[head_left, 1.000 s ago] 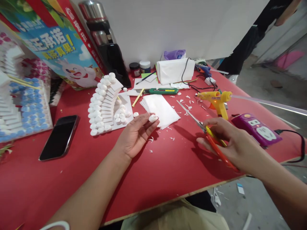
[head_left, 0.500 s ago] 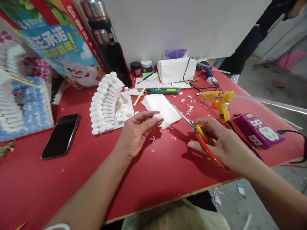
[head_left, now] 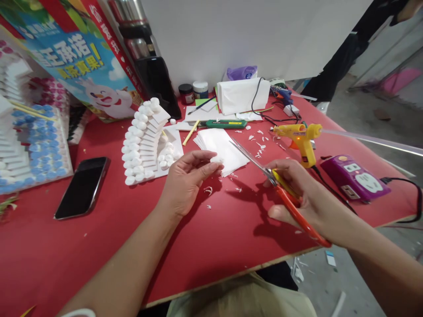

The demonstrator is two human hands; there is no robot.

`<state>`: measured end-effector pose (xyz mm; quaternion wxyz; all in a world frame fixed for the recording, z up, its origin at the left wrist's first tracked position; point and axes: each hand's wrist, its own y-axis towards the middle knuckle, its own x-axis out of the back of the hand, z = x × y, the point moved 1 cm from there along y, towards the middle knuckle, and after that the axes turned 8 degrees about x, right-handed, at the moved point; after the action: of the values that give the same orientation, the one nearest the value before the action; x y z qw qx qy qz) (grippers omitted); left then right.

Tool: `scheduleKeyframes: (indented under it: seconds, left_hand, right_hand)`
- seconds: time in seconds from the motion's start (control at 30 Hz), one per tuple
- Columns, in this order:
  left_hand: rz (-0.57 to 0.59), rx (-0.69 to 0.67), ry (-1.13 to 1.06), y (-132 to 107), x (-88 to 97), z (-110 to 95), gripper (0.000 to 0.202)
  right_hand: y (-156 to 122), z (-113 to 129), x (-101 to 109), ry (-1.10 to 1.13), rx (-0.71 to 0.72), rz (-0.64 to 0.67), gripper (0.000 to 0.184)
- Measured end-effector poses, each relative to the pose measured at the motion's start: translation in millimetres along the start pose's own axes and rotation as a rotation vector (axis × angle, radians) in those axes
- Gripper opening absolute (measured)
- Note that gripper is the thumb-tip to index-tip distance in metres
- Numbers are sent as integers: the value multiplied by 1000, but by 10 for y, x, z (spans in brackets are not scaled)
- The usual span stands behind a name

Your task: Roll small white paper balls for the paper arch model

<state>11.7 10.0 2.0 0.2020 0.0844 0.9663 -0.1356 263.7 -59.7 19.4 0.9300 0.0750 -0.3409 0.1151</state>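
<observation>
My left hand [head_left: 188,180] pinches a small white rounded piece [head_left: 216,158] between thumb and fingertips, partly hidden by them. In my right hand [head_left: 307,189] are scissors [head_left: 295,207] with red and yellow handles. Their blades are slightly parted and point up and left over a stack of white paper [head_left: 228,152], apart from the white piece. Left of my left hand stands a curved white model [head_left: 145,145] of stepped slabs edged with white rounded pieces. Small white clippings [head_left: 261,147] lie scattered on the red table.
A yellow glue gun [head_left: 302,136] and a purple power socket [head_left: 355,178] with cables sit at the right. Behind the paper lies a green utility knife [head_left: 224,124]. A phone [head_left: 82,187], a blue-and-white model [head_left: 49,147] and a printed bag [head_left: 76,61] occupy the left.
The scissors' handles have spread wider and their blades have parted a little. My right thumb has moved down and away from the fingers. The left hand keeps its pinch, almost unmoved.
</observation>
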Motion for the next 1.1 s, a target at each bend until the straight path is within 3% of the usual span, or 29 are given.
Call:
scheduleKeyframes:
  seconds: [0.33,0.5,0.8,1.1]
  left_hand:
    - [23,122,-183,-9,-14,-19,21]
    - [26,107,-177,-15,-34,-33,27]
    - [54,91,-150,-45,-54,-10,19]
    - [33,89,-184,-30,-42,0,22]
  right_hand:
    - [102,113,-142,-208,156,30,82]
    - [143,160,-174,-260,156,68,82]
    - [205,233,-185,-301,138,100,78]
    - [217,243,-188,-325,154,124,90]
